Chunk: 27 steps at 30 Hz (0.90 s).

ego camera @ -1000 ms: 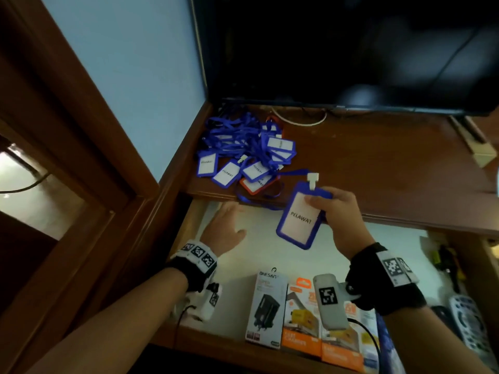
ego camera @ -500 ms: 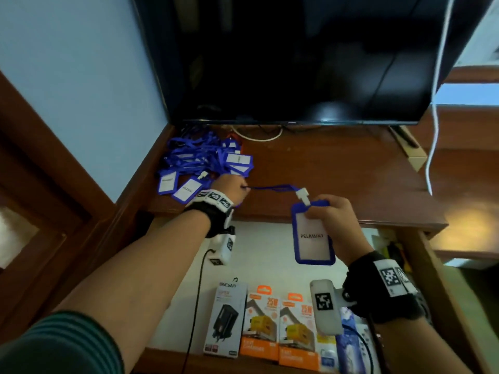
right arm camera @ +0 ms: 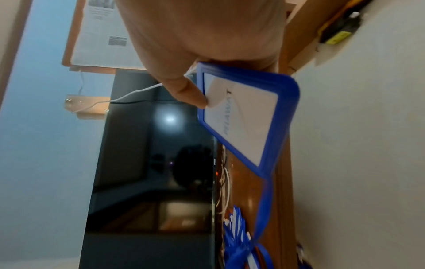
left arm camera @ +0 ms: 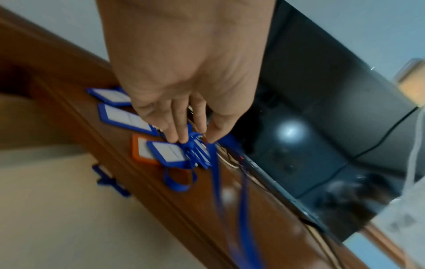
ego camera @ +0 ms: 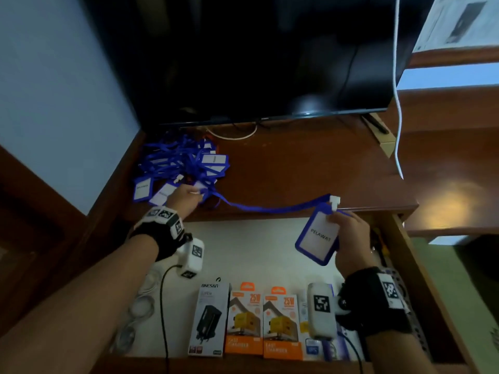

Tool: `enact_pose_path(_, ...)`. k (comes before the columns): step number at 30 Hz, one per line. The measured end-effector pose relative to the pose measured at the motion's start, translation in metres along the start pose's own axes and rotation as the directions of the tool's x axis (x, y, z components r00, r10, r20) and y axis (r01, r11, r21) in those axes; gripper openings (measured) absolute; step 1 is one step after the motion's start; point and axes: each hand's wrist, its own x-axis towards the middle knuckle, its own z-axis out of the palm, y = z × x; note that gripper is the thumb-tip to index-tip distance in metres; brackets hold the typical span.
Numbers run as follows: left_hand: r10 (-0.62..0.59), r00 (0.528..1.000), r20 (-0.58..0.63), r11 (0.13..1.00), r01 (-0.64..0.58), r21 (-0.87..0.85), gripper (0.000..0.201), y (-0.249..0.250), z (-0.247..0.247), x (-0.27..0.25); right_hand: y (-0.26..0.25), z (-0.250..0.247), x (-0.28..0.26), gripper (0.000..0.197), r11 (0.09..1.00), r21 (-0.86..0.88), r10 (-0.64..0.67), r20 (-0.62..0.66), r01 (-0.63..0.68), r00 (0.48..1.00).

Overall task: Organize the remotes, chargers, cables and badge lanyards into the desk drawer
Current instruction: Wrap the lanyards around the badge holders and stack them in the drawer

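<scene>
- Presently, a blue-framed badge (ego camera: 317,238), printed "PELAWAT", is held in the right hand (ego camera: 348,236) above the open drawer (ego camera: 256,247), at about 3 o'clock of the head view; in the right wrist view the thumb (right arm camera: 190,94) is seen pressed on the card face, so the hand is closed in a pinch on the badge.
- Its blue strap (ego camera: 270,207) is stretched across the worktop (ego camera: 297,168) edge toward 9 o'clock, where the left hand (ego camera: 182,198) is placed at the pile of lanyards (ego camera: 183,163).
- In the left wrist view the left fingers (left arm camera: 181,127) are seen gathered, tips down, on a bunch of blue straps; the strap end is judged to be pinched or pinned there, so that one lanyard can be drawn free of the tangle without dragging the rest.
- Boxed chargers (ego camera: 248,319) are stood in a row along the drawer's front, at 6 o'clock, with the white floor behind them left bare, presumably as room for the lanyards.
- Whether the left fingers actually close round the strap cannot be told; the picture is blurred by motion.
- An orange-framed badge (left arm camera: 142,151) is partly covered by a blue one.
- Items at the drawer's right side are dark and are cut off by the right wrist; they cannot be identified.
- Coiled cables, if any, at the drawer's left front corner are too dim to confirm.
</scene>
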Motion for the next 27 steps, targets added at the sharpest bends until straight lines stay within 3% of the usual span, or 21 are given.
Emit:
enact_pose_path(3,0.026,0.999,0.018,0.988,-0.023,-0.153,0.040,-0.005,0.026,-0.041,0.026,0.007,-0.016,0.019,0.995,0.013,0.101,0.062,-0.102,0.993)
enact_pose_path(6,0.030,0.987,0.161,0.955,0.020,-0.297,0.023,-0.004,0.049,-0.087,0.050,0.019,-0.035,0.013,0.984,-0.020,0.176,0.168,-0.175,0.970)
enact_pose_path(9,0.058,0.902,0.428,0.935,0.101,-0.339,0.033,-0.005,0.065,-0.125,0.069,0.032,-0.048,0.007,0.973,-0.086,0.231,0.246,-0.216,0.941)
enact_pose_path(11,0.060,0.867,0.495,0.922,0.142,-0.361,0.041,-0.009,0.072,-0.141,0.078,0.039,-0.054,0.006,0.970,-0.126,0.237,0.276,-0.210,0.931)
enact_pose_path(14,0.098,0.862,0.497,0.893,0.143,-0.426,0.030,-0.022,0.080,-0.150,0.092,0.046,-0.064,0.010,0.963,-0.220,0.223,0.320,-0.157,0.921)
enact_pose_path(21,0.109,0.915,0.389,0.776,0.166,-0.608,0.014,-0.055,0.065,-0.153,0.113,0.075,-0.081,0.018,0.948,-0.291,0.224,0.306,-0.133,0.925)
enact_pose_path(24,0.153,0.910,0.385,0.745,0.150,-0.650,0.015,-0.054,0.045,-0.147,0.104,0.088,-0.085,0.021,0.949,-0.313,0.061,0.290,0.035,0.955)
enact_pose_path(27,0.268,0.869,0.416,0.717,0.108,-0.688,0.016,-0.042,0.020,-0.139,0.079,0.102,-0.086,0.032,0.914,-0.318,-0.121,0.379,0.252,0.917)
